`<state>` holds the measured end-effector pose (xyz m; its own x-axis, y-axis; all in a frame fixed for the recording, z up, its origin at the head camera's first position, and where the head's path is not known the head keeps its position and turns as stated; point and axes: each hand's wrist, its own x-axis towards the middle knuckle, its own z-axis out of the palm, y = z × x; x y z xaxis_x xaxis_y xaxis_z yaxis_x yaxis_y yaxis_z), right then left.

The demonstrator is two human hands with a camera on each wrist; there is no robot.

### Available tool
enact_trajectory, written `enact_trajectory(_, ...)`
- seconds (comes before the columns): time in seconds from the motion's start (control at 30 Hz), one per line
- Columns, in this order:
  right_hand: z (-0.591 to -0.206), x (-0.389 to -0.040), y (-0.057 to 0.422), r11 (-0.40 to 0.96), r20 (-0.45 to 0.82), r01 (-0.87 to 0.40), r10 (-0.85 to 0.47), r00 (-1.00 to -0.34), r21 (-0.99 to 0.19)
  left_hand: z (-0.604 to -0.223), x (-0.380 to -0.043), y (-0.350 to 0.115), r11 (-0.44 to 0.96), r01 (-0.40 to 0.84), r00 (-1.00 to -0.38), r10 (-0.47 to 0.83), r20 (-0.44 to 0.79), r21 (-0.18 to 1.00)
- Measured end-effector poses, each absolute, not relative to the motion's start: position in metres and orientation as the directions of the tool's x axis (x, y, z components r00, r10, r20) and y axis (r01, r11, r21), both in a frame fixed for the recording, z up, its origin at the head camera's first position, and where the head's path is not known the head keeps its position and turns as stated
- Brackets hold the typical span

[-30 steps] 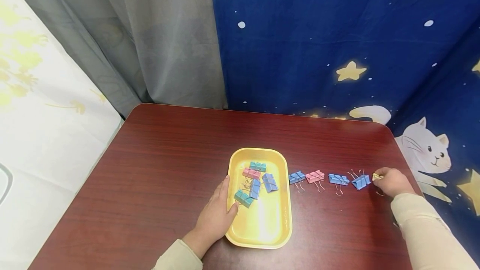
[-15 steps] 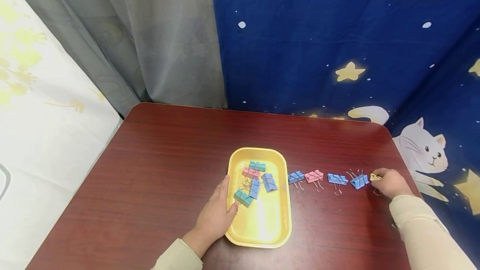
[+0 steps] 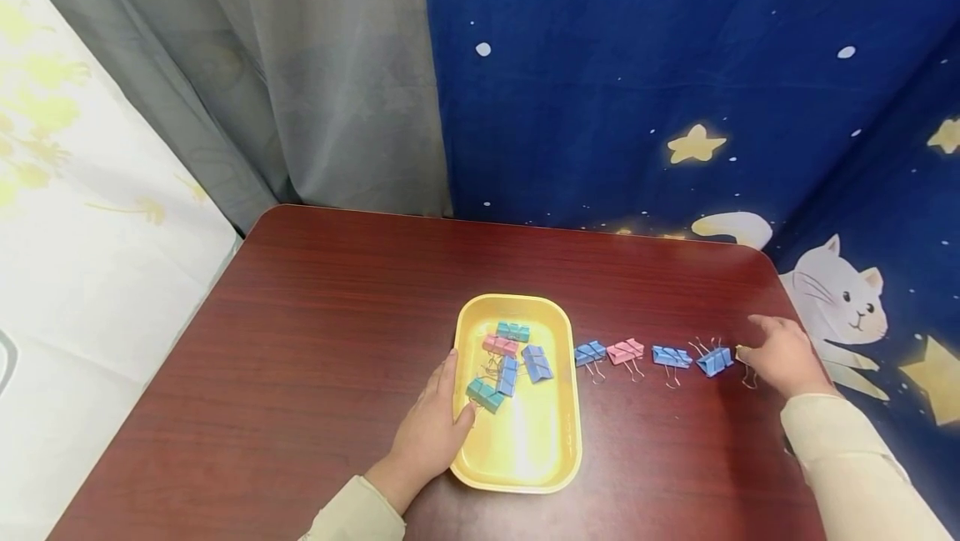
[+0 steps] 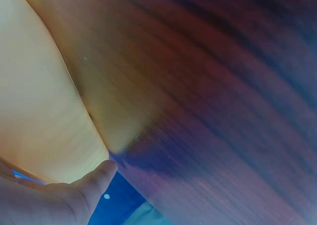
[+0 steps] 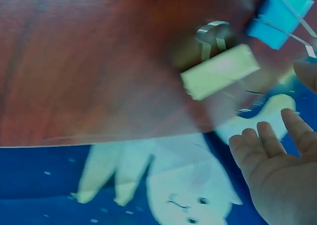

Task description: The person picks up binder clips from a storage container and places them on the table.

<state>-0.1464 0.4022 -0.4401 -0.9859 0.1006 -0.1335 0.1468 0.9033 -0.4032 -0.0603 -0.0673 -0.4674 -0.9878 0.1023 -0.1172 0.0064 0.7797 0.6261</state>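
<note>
A yellow plastic tray (image 3: 528, 453) stands mid-table with teal, pink and blue binder clips in it, among them a teal clip (image 3: 484, 395). My left hand (image 3: 427, 441) holds the tray's left side, thumb over the rim and fingers along the outer wall. At the right end of a row of clips lies a yellow binder clip (image 5: 220, 72), mostly covered by my right hand (image 3: 787, 360) in the head view. The right wrist view shows that hand's fingers (image 5: 267, 140) spread and apart from the clip. A blue binder clip (image 3: 715, 362) lies just left of the yellow one.
The row runs from the tray rightward: a blue clip (image 3: 589, 353), a pink clip (image 3: 625, 351), another blue clip (image 3: 671, 357), then the two by my right hand. The brown table's (image 3: 337, 341) right edge is close to that hand. Curtains (image 3: 600, 91) hang behind.
My right hand has let go of the yellow binder clip, its fingers lifting and spreading away from it. The left hand stays on the tray. The head view has shifted slightly.
</note>
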Motion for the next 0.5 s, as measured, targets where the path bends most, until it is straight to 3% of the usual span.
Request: enact_trajectory(0.5,-0.403,-0.144,0.33,0.916,0.083,-0.071,-0.042,-0.996,-0.395,-0.467,-0.06,-0.067,0.779,0.011,-0.989,0.101,-0.107,0.627)
